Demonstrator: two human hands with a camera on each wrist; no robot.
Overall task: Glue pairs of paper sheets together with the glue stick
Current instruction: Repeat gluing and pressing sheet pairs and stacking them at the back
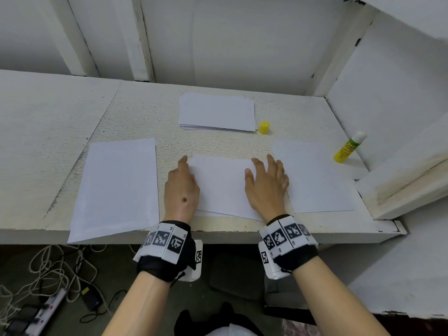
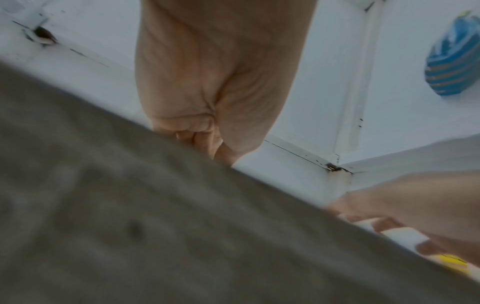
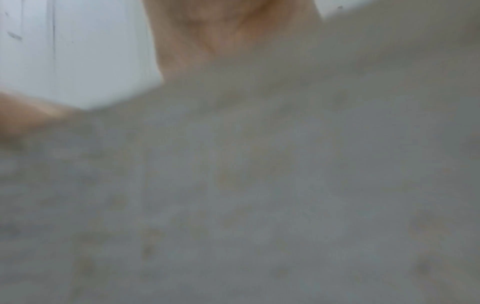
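Both hands were flat on the middle sheet (image 1: 221,184), nothing really gripped: the left hand (image 1: 181,187) lay along its left edge with fingers mostly straight, the right hand (image 1: 265,183) was spread over its right side, so the grip was open on both, just pressing. Looked to me like the smoothing-down step on a pair, since a second edge peeked out under the near side of the sheet. That's the risk I'd flag: the two layers didn't look perfectly lined up, and if the glue grabbed while a palm dragged, they'd set crooked or wrinkle. The near edge also sat close to the worktop (image 1: 135,112) lip, so a pull toward the body could slide it off. Room was tight sideways: the left sheet (image 1: 116,187) lay just beside the left hand and already overhung the front lip, and the right sheet (image 1: 315,175) was tucked partly under the right hand. The glue stick (image 1: 346,149) stood uncapped well off to the right near the wall, easy to knock, its yellow cap (image 1: 264,127) just beside the paper stack (image 1: 217,111) at the back.
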